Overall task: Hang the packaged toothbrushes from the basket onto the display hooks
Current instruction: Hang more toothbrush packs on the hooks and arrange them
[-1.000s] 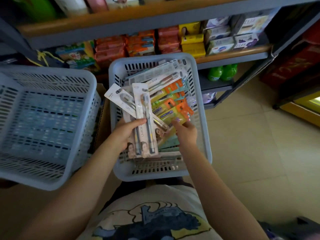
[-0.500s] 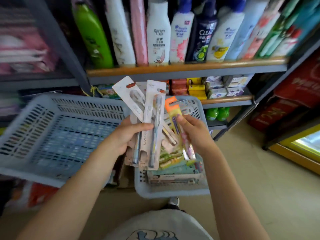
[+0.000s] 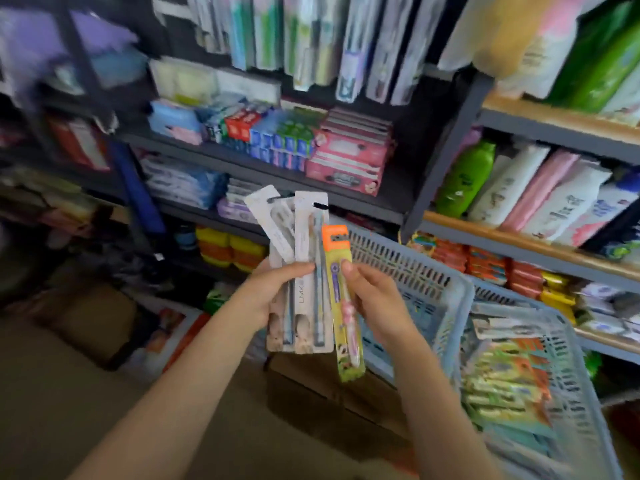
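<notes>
**Toothbrush packs held up before a blurred shelf**

The left hand [image 3: 268,289] grips a fan of white-and-beige toothbrush packs [image 3: 304,271], thumb laid across their fronts; how many cards are in the fan is hard to count, since they overlap and the rear ones show only their top corners. The right hand [image 3: 375,299] pinches a single yellow pack with an orange top [image 3: 341,299], thumb on its face, the other fingers hidden behind the card. The yellow pack stands nearly upright, just beside the fan and overlapping its right edge.

To the right and lower sits the basket [image 3: 585,393], still holding a stack of packaged toothbrushes [image 3: 509,382]; its far corner runs out of the picture. A second grey basket [image 3: 415,271] stands tilted behind the right hand, its contents mostly hidden by the wrist.

Hanging packs [image 3: 311,39] show at the top of the view, cut off by the edge and smeared by motion, so the hooks that carry them cannot be made out. Bottles [image 3: 464,178] line the shelf at right.
</notes>
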The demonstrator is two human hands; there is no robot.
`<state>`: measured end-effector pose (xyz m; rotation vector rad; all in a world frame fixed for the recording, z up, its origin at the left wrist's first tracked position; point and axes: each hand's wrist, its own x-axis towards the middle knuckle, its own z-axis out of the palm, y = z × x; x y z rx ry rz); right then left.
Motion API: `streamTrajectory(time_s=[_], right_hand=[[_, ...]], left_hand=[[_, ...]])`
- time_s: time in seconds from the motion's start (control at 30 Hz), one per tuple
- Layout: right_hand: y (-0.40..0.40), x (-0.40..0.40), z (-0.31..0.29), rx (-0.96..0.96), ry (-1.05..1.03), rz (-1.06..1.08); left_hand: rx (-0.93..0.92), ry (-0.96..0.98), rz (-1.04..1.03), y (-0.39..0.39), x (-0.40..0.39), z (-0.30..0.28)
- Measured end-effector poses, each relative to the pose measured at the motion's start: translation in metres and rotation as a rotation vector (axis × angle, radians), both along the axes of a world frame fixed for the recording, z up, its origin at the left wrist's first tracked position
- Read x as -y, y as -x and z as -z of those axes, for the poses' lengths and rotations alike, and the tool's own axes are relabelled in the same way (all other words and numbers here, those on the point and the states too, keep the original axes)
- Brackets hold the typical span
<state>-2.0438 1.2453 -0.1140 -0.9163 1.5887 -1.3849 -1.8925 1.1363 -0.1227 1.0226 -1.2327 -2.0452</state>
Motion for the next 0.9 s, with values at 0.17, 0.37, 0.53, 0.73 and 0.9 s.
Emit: streamTrajectory(time_s=[0.17, 0.37, 0.53, 0.73, 0.9], right_hand=[[-0.068, 0.068, -0.018, -0.007, -0.003, -0.097], [-0.107, 0.168, -0.021, -0.12, 0.002, -0.137], [-0.128, 0.271, -0.028, -0.09, 0.15, -0.075], [-0.151, 0.392, -0.069, -0.044, 0.212, -0.194], [-0.163, 0.475, -0.088, -0.105, 0.085, -0.282]], left_hand=[[-0.099, -0.049, -0.177, -0.068, 0.05, -0.008], [-0.067, -0.023, -0.258, -0.111, 0.13, -0.024], [0.047, 0.119, -0.376, -0.144, 0.226, -0.044], [0.088, 0.284, -0.379, -0.176, 0.334, -0.081], [0.01, 0.358, -0.451, -0.201, 0.413, -0.095]])
